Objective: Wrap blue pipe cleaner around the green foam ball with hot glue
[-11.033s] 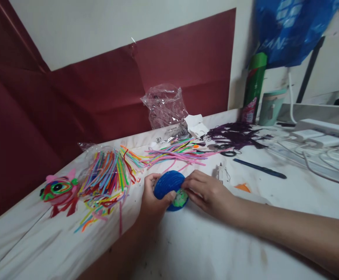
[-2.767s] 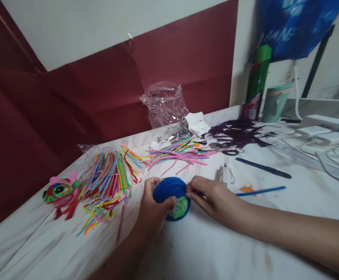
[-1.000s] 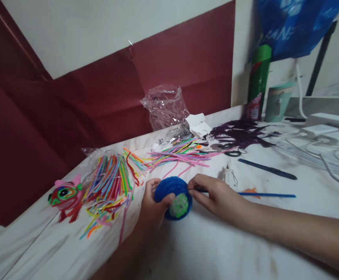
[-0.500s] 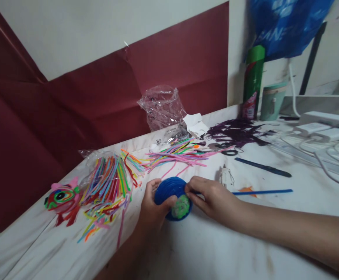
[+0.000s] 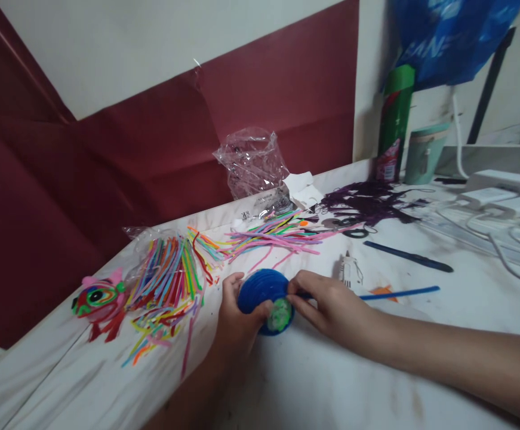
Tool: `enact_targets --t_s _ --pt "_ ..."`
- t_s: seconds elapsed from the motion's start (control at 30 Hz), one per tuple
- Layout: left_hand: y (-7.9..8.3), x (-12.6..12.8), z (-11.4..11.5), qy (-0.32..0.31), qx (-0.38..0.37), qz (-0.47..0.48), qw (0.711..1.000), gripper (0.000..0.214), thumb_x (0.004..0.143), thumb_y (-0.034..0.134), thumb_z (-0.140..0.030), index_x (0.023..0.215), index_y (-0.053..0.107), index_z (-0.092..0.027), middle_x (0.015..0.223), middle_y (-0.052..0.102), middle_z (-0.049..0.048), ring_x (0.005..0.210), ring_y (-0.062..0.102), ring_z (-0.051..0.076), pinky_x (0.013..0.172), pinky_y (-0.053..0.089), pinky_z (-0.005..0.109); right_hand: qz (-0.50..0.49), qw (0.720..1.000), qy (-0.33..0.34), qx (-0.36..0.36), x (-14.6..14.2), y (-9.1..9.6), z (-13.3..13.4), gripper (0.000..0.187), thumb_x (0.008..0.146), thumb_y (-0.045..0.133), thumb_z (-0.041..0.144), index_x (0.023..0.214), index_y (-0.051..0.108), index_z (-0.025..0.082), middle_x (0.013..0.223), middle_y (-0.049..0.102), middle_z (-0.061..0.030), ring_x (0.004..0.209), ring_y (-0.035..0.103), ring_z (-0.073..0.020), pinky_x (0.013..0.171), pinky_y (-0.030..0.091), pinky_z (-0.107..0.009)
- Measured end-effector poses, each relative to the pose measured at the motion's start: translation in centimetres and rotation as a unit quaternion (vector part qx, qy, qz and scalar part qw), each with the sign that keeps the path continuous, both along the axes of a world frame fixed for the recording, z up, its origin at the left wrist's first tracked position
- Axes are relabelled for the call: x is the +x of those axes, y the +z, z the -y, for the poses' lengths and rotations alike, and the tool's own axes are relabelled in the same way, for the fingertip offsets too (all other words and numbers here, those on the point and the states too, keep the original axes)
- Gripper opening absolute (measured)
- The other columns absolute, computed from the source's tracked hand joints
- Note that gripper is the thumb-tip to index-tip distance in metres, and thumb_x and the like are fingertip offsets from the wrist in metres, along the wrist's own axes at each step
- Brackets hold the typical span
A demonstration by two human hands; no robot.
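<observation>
Over the white marbled table [image 5: 331, 382], our left hand [image 5: 237, 316] wraps its fingers around the left side of a rounded deep-blue piece [image 5: 262, 291], ridged with fine curved lines, thumb across its front. With our right hand [image 5: 326, 301], we pinch a slim blue pipe cleaner [image 5: 400, 292] at the piece's right edge, its far end jutting past the wrist. A mottled pale-green patch [image 5: 280, 315] shows lower right on the piece.

Blue strip [image 5: 400, 293]: newly in sight, running from our right hand [image 5: 316, 300] toward the table's [image 5: 331, 376] right edge.
Green patch [image 5: 280, 316]: on our blue ball [image 5: 263, 291], we see less of it than a second ago.
</observation>
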State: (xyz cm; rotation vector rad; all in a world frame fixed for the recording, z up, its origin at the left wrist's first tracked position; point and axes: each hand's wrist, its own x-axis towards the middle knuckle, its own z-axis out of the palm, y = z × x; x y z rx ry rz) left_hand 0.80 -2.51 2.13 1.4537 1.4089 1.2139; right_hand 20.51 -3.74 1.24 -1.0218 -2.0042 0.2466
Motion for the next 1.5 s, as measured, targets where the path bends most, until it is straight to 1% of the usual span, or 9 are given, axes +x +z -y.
enact_targets --t_s 0.2,0.33,0.43,0.63,0.73,0.87,1.13,1.3,1.5 --pt "-1.0 -0.1 -0.2 -0.029 0.035 -0.007 0.999 0.077 0.053 0.081 -0.037 0.121 0.047 -0.020 0.115 0.061 0.0112 0.106 0.062 0.030 0.089 0.049 0.042 -0.005 1.000 -0.005 -0.008 -0.2 0.2 0.1 0.015 0.085 0.053 0.010 0.075 0.055 0.021 0.065 0.063 -0.0006 0.055 0.058 -0.0152 0.052 0.043 -0.024" --pt "-0.6 0.1 0.1 -0.009 0.035 -0.034 0.999 0.074 0.050 0.082 -0.039 0.114 0.051 -0.020 0.109 0.062 0.0096 0.100 0.063 0.030 0.085 0.050 0.041 -0.003 1.000 -0.002 -0.005 -0.3 0.0 0.3 0.014 0.085 0.053 0.011 0.075 0.055 0.020 0.064 0.062 -0.0010 0.056 0.058 -0.0159 0.052 0.043 -0.025" --pt "-0.2 0.4 0.4 -0.007 0.040 -0.047 0.998 0.072 0.052 0.083 -0.043 0.112 0.050 -0.020 0.106 0.062 0.0088 0.096 0.062 0.028 0.083 0.050 0.040 0.002 1.000 0.003 -0.004 -0.4 -0.1 0.5 0.014 0.086 0.052 0.013 0.075 0.056 0.020 0.065 0.062 -0.0016 0.056 0.059 -0.0169 0.053 0.044 -0.026" --pt "-0.1 0.5 0.4 -0.004 0.031 0.011 0.999 0.071 0.055 0.080 -0.044 0.112 0.047 -0.020 0.105 0.061 0.0080 0.092 0.062 0.025 0.079 0.049 0.036 -0.013 1.000 -0.003 -0.011 -0.1 0.1 0.1 0.005 0.086 0.054 0.015 0.088 0.057 0.018 0.074 0.069 -0.0062 0.062 0.066 -0.0205 0.057 0.052 -0.031" --pt "0.0 0.4 -0.1 0.014 0.008 0.038 0.999 0.074 0.050 0.079 -0.044 0.112 0.048 -0.019 0.102 0.061 0.0082 0.088 0.061 0.025 0.075 0.049 0.035 -0.015 1.000 0.003 0.004 0.4 0.2 -0.2 0.008 0.088 0.053 0.015 0.092 0.059 0.017 0.080 0.072 -0.0091 0.069 0.069 -0.0230 0.061 0.056 -0.034" --pt "0.4 0.3 -0.4 0.021 -0.006 0.055 0.998 0.067 0.050 0.076 -0.041 0.108 0.051 -0.018 0.093 0.061 0.0047 0.080 0.060 0.022 0.070 0.049 0.033 -0.003 0.999 0.027 0.045 0.6 0.2 -0.5 0.014 0.090 0.050 0.014 0.096 0.063 0.015 0.087 0.072 -0.0127 0.079 0.070 -0.0258 0.069 0.057 -0.038" --pt "0.7 0.6 0.1 0.017 -0.003 0.046 0.999 0.063 0.051 0.076 -0.041 0.105 0.053 -0.018 0.093 0.062 0.0051 0.083 0.061 0.023 0.073 0.050 0.033 0.014 0.994 0.050 0.091 0.4 -0.3 -0.6 0.019 0.092 0.049 0.010 0.086 0.066 0.015 0.075 0.067 -0.0087 0.065 0.066 -0.0198 0.058 0.052 -0.028" --pt "0.0 0.7 0.2 0.008 0.012 0.047 0.999 0.065 0.057 0.076 -0.041 0.112 0.051 -0.019 0.102 0.062 0.0069 0.090 0.062 0.023 0.079 0.050 0.034 0.019 0.994 0.049 0.093 0.2 -0.5 -0.6 0.016 0.090 0.051 0.007 0.086 0.065 0.015 0.075 0.066 -0.0075 0.064 0.065 -0.0186 0.057 0.051 -0.026" --pt "-0.1 1.1 0.3 0.014 0.016 0.036 0.999 0.066 0.054 0.077 -0.043 0.110 0.051 -0.019 0.103 0.062 0.0080 0.092 0.063 0.025 0.081 0.050 0.036 0.031 0.994 0.042 0.093 0.2 -0.7 -0.9 0.019 0.090 0.048 0.008 0.081 0.062 0.016 0.073 0.064 -0.0070 0.062 0.064 -0.0187 0.056 0.050 -0.027"
